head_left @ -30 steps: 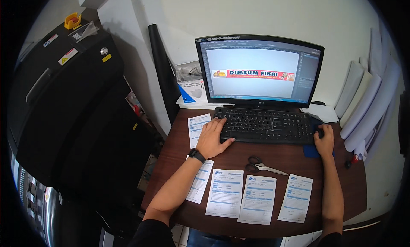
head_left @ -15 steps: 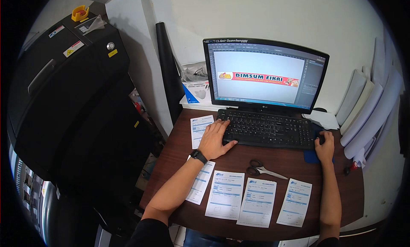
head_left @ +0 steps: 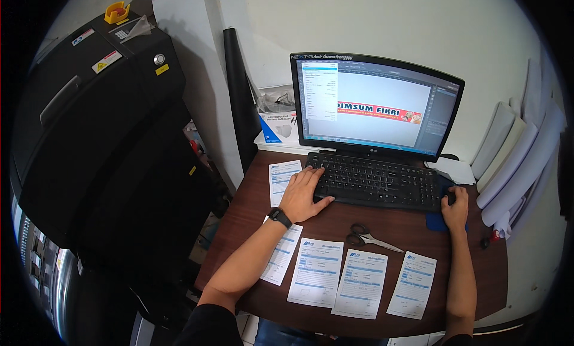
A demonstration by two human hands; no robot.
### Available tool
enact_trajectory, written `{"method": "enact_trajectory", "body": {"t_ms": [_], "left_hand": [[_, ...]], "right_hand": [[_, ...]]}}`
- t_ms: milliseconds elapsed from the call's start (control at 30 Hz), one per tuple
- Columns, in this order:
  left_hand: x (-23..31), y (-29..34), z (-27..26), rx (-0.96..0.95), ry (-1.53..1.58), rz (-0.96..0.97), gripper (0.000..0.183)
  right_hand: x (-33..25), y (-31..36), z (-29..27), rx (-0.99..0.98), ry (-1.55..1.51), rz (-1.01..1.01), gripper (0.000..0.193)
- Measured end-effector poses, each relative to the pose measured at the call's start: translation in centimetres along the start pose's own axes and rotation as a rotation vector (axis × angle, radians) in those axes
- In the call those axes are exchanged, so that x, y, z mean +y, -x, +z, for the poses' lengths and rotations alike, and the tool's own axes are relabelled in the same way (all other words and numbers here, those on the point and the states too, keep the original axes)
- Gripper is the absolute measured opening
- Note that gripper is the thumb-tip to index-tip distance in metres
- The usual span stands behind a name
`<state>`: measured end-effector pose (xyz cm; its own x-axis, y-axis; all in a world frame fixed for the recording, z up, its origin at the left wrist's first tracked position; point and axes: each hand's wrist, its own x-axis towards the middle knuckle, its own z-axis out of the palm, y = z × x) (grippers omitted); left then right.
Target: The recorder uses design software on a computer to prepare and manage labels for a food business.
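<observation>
My left hand (head_left: 304, 196) rests at the left end of the black keyboard (head_left: 376, 181), fingers stretched over its keys and thumb out along the front edge. A dark watch is on that wrist. On the right, my right hand (head_left: 455, 208) is wrapped round a dark computer mouse (head_left: 449, 196), mostly hidden under the fingers, on a blue mouse pad (head_left: 436, 222). Behind the keyboard stands a monitor (head_left: 382, 141), showing a red banner design partly covered by an open drop-down menu at the upper left of the screen.
Several printed forms (head_left: 315, 274) lie along the near side of the brown desk (head_left: 245, 193), with black-handled scissors (head_left: 373, 238) behind them. A face-mask box (head_left: 278, 128) stands left of the monitor, paper rolls (head_left: 514, 161) lean at right. A large black machine (head_left: 101, 167) fills the left.
A drop-down menu has opened on the screen over the left part of the banner. The view has shifted slightly; both hands stay in place on the keyboard and mouse.
</observation>
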<state>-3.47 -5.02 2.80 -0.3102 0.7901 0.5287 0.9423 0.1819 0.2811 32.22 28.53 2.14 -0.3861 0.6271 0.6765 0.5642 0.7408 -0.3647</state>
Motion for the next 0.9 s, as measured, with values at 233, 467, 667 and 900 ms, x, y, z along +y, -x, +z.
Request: {"method": "enact_trajectory", "body": {"t_ms": [233, 467, 667, 900], "left_hand": [[0.03, -0.04, -0.16, 0.001, 0.002, 0.018, 0.083], [-0.11, 0.02, -0.03, 0.014, -0.005, 0.027, 0.083], [-0.15, 0.01, 0.12, 0.014, -0.017, 0.024, 0.083], [-0.08, 0.04, -0.06, 0.008, -0.026, 0.015, 0.084]], "right_hand": [[0.28, -0.01, 0.08, -0.003, 0.009, -0.002, 0.025], [0.34, 0.03, 0.26, 0.009, 0.014, -0.025, 0.025], [0.23, 0.01, 0.16, 0.01, 0.018, -0.019, 0.025], [-0.14, 0.0, 0.07, 0.005, 0.03, -0.018, 0.024]]}}
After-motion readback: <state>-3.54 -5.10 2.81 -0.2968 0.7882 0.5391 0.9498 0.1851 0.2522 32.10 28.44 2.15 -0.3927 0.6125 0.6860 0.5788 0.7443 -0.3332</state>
